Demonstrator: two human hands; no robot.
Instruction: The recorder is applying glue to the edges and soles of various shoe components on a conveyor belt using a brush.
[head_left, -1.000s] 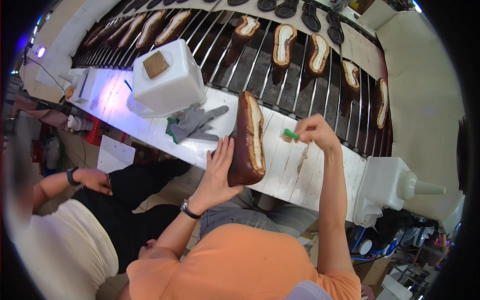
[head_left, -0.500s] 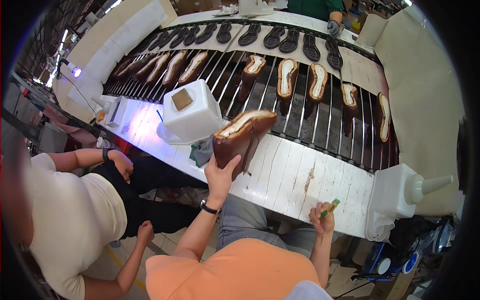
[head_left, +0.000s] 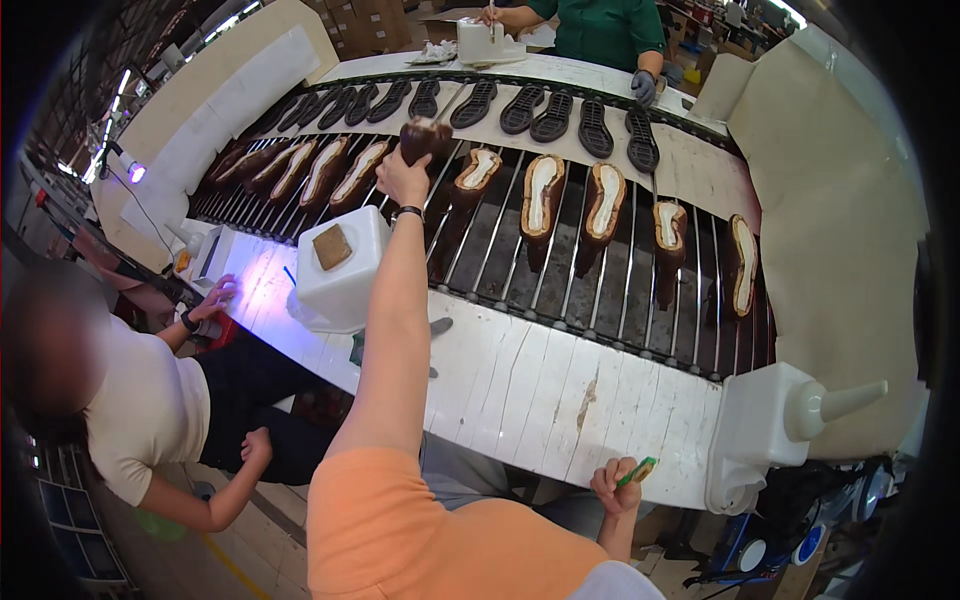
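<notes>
My left arm stretches out over the roller rack, with my left hand (head_left: 403, 182) closed round a dark brown shoe upper (head_left: 424, 142). The upper hangs between two groups of similar uppers, such as this one (head_left: 357, 172) to its left and another (head_left: 478, 170) to its right, pale bottoms facing up. Whether it touches the rack's metal rods (head_left: 510, 255) cannot be told. Close to my body at the white table edge, my right hand (head_left: 612, 485) grips a small green-handled brush (head_left: 637, 471).
Black soles (head_left: 551, 118) line the far belt. A white container with a brown block (head_left: 332, 247) stands beside my left forearm; a white spouted container (head_left: 770, 420) is at the right. One co-worker in a cream shirt (head_left: 160, 380) is at left, another in green (head_left: 610, 30) across.
My left hand has carried the shoe upper from above the near table forward and left, over the rack. The co-worker at left has put a hand on the table. My right hand still holds the brush.
</notes>
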